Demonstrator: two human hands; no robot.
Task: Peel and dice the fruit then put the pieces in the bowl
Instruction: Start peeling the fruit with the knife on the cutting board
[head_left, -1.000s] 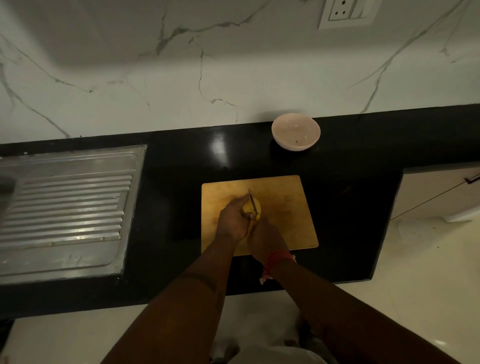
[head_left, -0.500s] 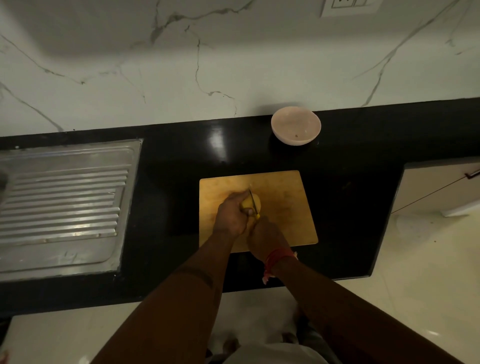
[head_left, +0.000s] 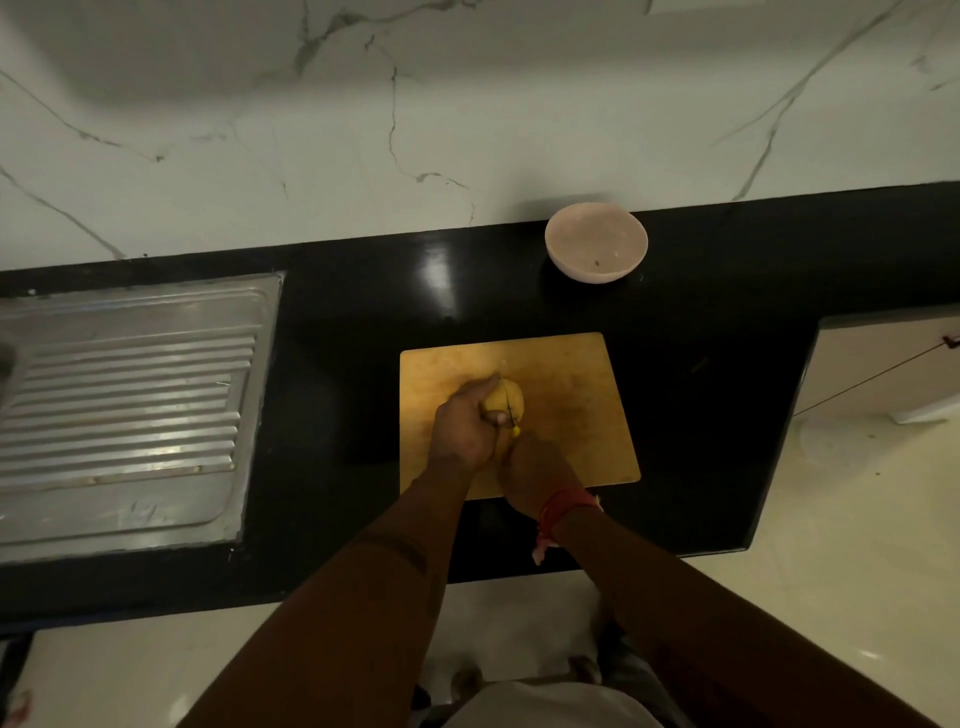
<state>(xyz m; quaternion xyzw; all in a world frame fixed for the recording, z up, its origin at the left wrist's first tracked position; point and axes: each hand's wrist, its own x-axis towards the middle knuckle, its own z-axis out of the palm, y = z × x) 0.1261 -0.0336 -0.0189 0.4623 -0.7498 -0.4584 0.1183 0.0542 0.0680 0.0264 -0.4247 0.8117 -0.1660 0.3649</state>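
The left hand (head_left: 465, 428) curls over the yellow fruit (head_left: 506, 402), pinning it mid-board. The right hand (head_left: 535, 467) grips a knife (head_left: 510, 410), its blade set into the fruit. The board (head_left: 582, 410) lies at the counter's (head_left: 363, 364) front edge. The bowl (head_left: 596, 242) sits at the back edge, against the wall. A drainboard (head_left: 124, 410) fills the counter's left end.

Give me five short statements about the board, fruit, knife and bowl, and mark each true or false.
1. The yellow fruit lies on the wooden cutting board. True.
2. The left hand holds the fruit. True.
3. The bowl stands on the board. False: it stands on the black counter, beyond the board.
4. The right hand is idle. False: it holds the knife against the fruit.
5. Diced pieces fill the bowl. False: none show there.
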